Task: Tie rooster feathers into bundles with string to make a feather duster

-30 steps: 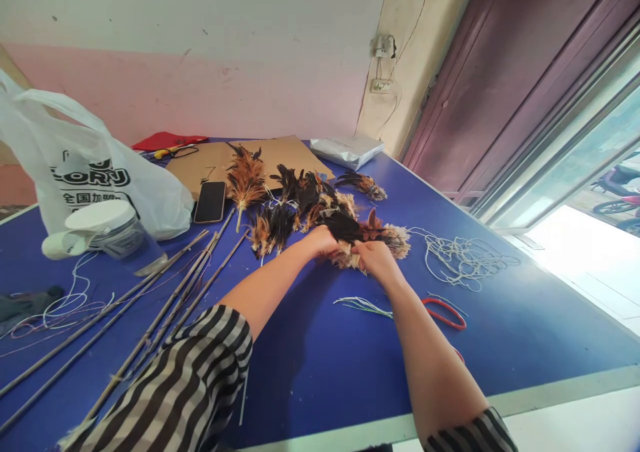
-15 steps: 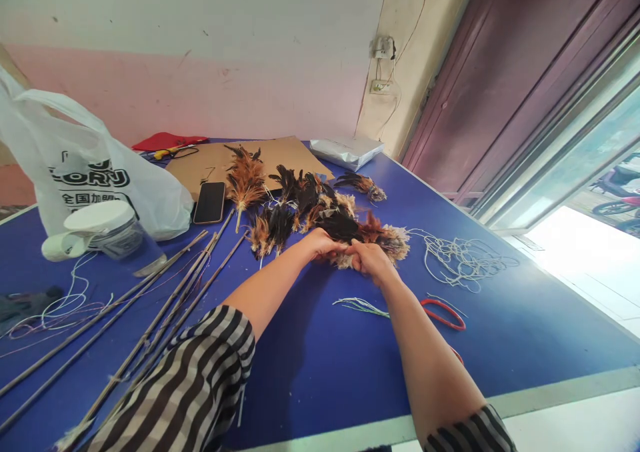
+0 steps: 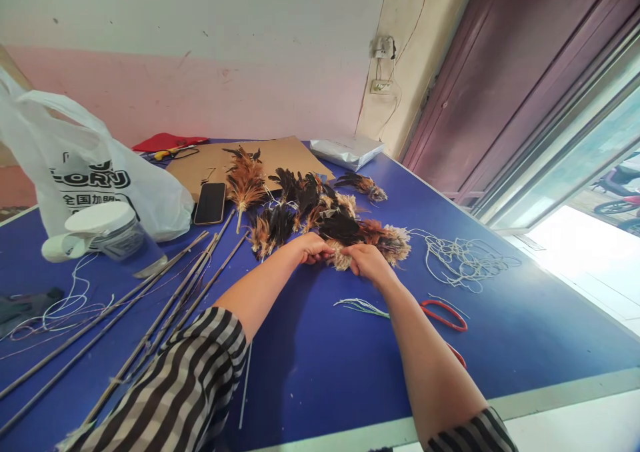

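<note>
Both of my hands work at the near edge of a pile of black, brown and cream feather bundles (image 3: 343, 225). My left hand (image 3: 314, 247) is closed, fingers curled under; whatever it grips is hidden. A short gap to its right, my right hand (image 3: 369, 263) is pinched, its fingertips pointing toward the left one; I cannot make out what is in them. Fluffy cream feathers (image 3: 341, 259) show between the two hands. A thin white string (image 3: 245, 392) lies below my left forearm. Red-handled scissors (image 3: 445, 313) lie partly behind my right forearm.
Tangled white string (image 3: 460, 262) lies to the right. Several thin sticks (image 3: 150, 332) lie on the left, near a lidded plastic jar (image 3: 117, 232) and a white plastic bag (image 3: 145, 192). A phone (image 3: 210, 203), cardboard (image 3: 280, 147) and silver packet (image 3: 347, 151) are farther back.
My left hand has moved left, away from my right hand, opening a gap between them. The right hand has hardly moved. More of the white string shows below my left forearm.
</note>
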`<state>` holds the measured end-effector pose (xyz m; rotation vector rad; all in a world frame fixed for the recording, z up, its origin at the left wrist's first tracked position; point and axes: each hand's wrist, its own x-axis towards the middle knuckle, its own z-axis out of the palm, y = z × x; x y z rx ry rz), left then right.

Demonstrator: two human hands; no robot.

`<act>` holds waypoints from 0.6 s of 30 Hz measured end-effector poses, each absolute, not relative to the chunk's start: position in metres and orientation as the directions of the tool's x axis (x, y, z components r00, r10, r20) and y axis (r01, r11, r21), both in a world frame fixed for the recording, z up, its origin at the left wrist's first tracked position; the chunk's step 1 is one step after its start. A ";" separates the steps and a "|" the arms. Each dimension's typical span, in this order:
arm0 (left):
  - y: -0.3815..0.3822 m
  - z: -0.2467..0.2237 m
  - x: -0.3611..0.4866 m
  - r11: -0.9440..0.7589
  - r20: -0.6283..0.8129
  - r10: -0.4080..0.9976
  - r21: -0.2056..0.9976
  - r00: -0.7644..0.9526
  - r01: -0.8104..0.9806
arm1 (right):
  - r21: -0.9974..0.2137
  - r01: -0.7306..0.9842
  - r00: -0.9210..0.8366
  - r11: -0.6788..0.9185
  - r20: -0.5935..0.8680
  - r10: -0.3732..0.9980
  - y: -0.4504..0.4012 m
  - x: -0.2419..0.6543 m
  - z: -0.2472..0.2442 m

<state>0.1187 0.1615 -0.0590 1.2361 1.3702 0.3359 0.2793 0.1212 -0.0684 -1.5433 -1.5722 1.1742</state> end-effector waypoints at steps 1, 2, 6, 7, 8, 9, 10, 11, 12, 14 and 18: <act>0.162 -0.060 0.118 0.404 -0.551 0.788 0.799 0.274 0.446 | -0.901 0.429 -0.122 -0.067 -0.131 0.984 0.121 0.278 -0.069; 0.162 -0.061 0.118 0.411 -0.557 0.781 0.799 0.281 0.439 | -0.898 0.436 -0.129 -0.052 -0.119 0.984 0.121 0.277 -0.071; 0.162 -0.066 0.118 0.418 -0.566 0.772 0.796 0.290 0.438 | -0.844 0.536 -0.164 0.012 -0.090 0.982 0.120 0.276 -0.076; 0.162 -0.066 0.117 0.416 -0.567 0.772 0.792 0.288 0.446 | -0.817 0.576 -0.171 0.026 -0.089 0.981 0.120 0.277 -0.077; 0.163 -0.067 0.116 0.413 -0.569 0.772 0.788 0.283 0.457 | -0.791 0.611 -0.173 0.037 -0.089 0.981 0.121 0.277 -0.079; 0.163 -0.067 0.115 0.408 -0.570 0.774 0.782 0.277 0.471 | -0.770 0.637 -0.173 0.042 -0.089 0.981 0.121 0.278 -0.080; 0.164 -0.067 0.113 0.402 -0.570 0.777 0.777 0.269 0.484 | -0.760 0.649 -0.169 0.042 -0.091 0.981 0.121 0.279 -0.081; 0.165 -0.066 0.111 0.394 -0.566 0.782 0.773 0.261 0.497 | -0.755 0.655 -0.166 0.039 -0.093 0.982 0.122 0.279 -0.081; 0.165 -0.064 0.110 0.384 -0.561 0.788 0.770 0.253 0.510 | -0.752 0.658 -0.165 0.037 -0.096 0.982 0.122 0.280 -0.082; 0.165 -0.061 0.108 0.365 -0.549 0.802 0.761 0.234 0.536 | -0.748 0.663 -0.163 0.037 -0.096 0.982 0.123 0.280 -0.081; 0.162 -0.053 0.108 0.326 -0.524 0.830 0.736 0.193 0.594 | -0.761 0.648 -0.136 0.034 -0.072 0.988 0.123 0.279 -0.078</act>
